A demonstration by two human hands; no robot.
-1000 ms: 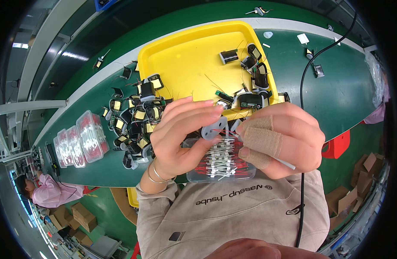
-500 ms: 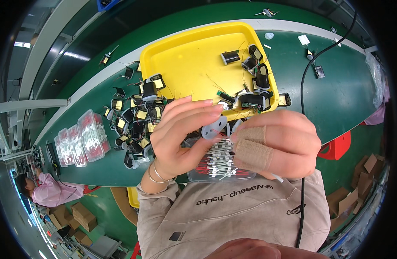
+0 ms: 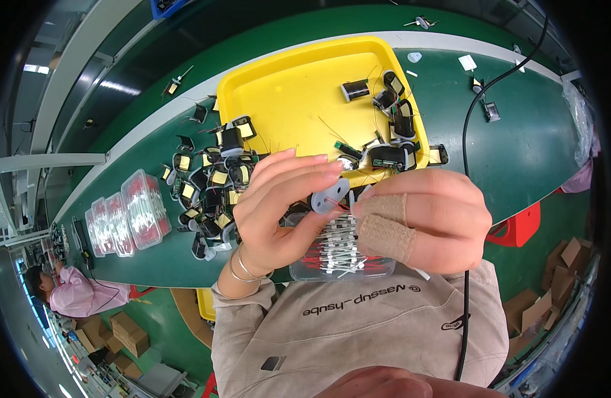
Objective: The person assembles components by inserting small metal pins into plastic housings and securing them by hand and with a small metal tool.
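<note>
My left hand (image 3: 282, 205) is closed on a grey round plastic disc with holes (image 3: 330, 197), pinched between thumb and fingers. A thin reddish wire (image 3: 334, 202) runs from the disc toward my right hand (image 3: 428, 219). That hand is closed, with bandages around two fingers, its fingertips close to the disc. What its fingertips hold is mostly hidden; a thin white end (image 3: 422, 273) sticks out below the hand. Beneath both hands, a clear plastic box (image 3: 375, 272) holds many red and white wire leads with white connectors (image 3: 338, 245).
Beyond my hands stands a yellow tray (image 3: 279, 73) with several black cylindrical parts (image 3: 403, 119). More such parts (image 3: 212, 179) are heaped left of it. Clear boxes of leads (image 3: 143, 205) stand farther left. A black cable (image 3: 466, 132) hangs at the right. A person in pink (image 3: 86, 292) sits far left.
My right hand has shifted slightly left and down, and more of the reddish wire shows by the disc. My left hand keeps its hold on the disc.
</note>
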